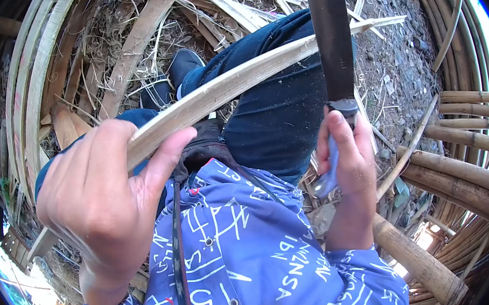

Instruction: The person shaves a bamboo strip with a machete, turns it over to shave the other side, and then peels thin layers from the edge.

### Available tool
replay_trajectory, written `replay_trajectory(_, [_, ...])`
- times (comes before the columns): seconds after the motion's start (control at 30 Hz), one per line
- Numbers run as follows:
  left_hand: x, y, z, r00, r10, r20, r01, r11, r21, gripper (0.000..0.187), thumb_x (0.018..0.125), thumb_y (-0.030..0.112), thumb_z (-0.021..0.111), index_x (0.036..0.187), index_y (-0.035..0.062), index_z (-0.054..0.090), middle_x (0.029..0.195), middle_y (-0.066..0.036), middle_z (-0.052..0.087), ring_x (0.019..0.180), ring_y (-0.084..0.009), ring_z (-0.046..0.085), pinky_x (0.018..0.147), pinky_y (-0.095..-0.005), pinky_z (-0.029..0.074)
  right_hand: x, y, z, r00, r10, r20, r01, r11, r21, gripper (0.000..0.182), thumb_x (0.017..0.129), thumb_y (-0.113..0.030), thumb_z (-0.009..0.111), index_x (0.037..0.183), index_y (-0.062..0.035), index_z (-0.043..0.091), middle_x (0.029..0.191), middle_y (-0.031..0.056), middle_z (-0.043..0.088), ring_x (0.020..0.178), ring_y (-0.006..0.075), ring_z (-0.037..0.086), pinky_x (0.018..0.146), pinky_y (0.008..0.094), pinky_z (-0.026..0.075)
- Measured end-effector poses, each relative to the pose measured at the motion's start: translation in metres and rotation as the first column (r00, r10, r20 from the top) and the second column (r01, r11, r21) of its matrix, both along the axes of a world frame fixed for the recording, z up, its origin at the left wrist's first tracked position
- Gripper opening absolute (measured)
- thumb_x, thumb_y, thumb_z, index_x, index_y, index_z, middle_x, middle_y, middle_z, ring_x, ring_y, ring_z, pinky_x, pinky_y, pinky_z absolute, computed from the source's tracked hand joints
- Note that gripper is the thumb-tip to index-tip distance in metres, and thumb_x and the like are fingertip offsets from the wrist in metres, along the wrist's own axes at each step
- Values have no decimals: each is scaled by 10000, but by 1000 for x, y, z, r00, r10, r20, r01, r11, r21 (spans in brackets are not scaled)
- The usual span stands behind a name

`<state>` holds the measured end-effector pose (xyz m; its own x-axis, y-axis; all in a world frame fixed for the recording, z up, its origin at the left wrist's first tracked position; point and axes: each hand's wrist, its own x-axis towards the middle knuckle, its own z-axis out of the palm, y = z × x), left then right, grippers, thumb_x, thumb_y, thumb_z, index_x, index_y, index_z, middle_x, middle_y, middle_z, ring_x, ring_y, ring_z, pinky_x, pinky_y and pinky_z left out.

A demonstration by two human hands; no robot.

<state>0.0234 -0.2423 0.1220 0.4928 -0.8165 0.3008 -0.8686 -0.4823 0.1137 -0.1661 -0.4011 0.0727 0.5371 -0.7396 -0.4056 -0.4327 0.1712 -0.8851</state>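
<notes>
My left hand (99,202) is closed round a pale split bamboo strip (226,86), its thumb laid along the near edge. From below that hand the strip runs up to the right across my lap, its thin frayed tip lying beyond the blade. In my right hand (348,160) is the handle of a large knife (332,32), a machete-like tool with a wide dark blade pointing up and away from me. The blade overlaps the strip near its far end in this view. A bluish piece shows below the right fingers, partly hidden by them.
Bamboo strips (42,66) stand bundled at the left, and bamboo poles (465,178) lie stacked at the right. Shavings and split pieces (230,4) litter the ground around my shoes (184,64). My legs in dark trousers (277,120) are beneath the strip.
</notes>
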Motion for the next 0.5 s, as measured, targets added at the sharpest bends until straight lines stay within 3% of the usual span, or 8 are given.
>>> replay_trajectory(0.07, [-2,1,0,1000,24,-11,-24,999,24,385,636,297,854,721,42,579,602,-117,526,515,-296,511,488,-367,383,6,13,-2,994,-46,97,33,991,130,241,970,-267,549,931,-31,516,519,-15,482,403,42,433,385,198,316])
replay_trajectory(0.2, [-2,0,0,1000,-28,13,28,999,-24,381,632,289,857,714,47,574,603,-115,523,517,-291,518,490,-366,384,-5,-5,0,1000,12,18,-12,1000,26,241,981,-280,526,942,-43,510,521,-12,489,395,46,434,380,196,319])
replay_trajectory(0.27, [-3,-2,3,1000,26,-1,-26,999,36,376,639,287,853,717,45,576,607,-113,529,522,-292,520,491,-367,382,3,5,-3,996,-57,72,50,995,91,255,976,-294,536,929,-45,511,528,-11,497,398,46,440,381,190,322])
replay_trajectory(0.4, [0,-1,-2,1000,-10,-5,9,1000,-3,372,651,292,844,722,41,579,612,-113,537,529,-297,523,492,-368,382,-8,-5,-3,998,43,35,-45,997,68,242,971,-277,546,925,-41,512,530,-15,501,401,47,452,384,191,331])
replay_trajectory(0.47, [-1,0,-3,1000,-1,12,1,1000,0,371,657,295,839,729,37,583,618,-115,543,533,-300,525,494,-369,385,-2,-3,-8,993,-90,77,82,991,104,245,965,-280,556,918,-43,516,529,-22,493,403,43,450,385,188,329])
replay_trajectory(0.5, [-2,1,-3,1000,3,5,-3,1000,-1,371,657,295,839,729,37,583,618,-115,543,533,-300,525,494,-369,385,1,4,-8,993,-69,99,57,992,116,244,964,-281,558,912,-46,516,527,-24,488,403,41,446,384,188,326])
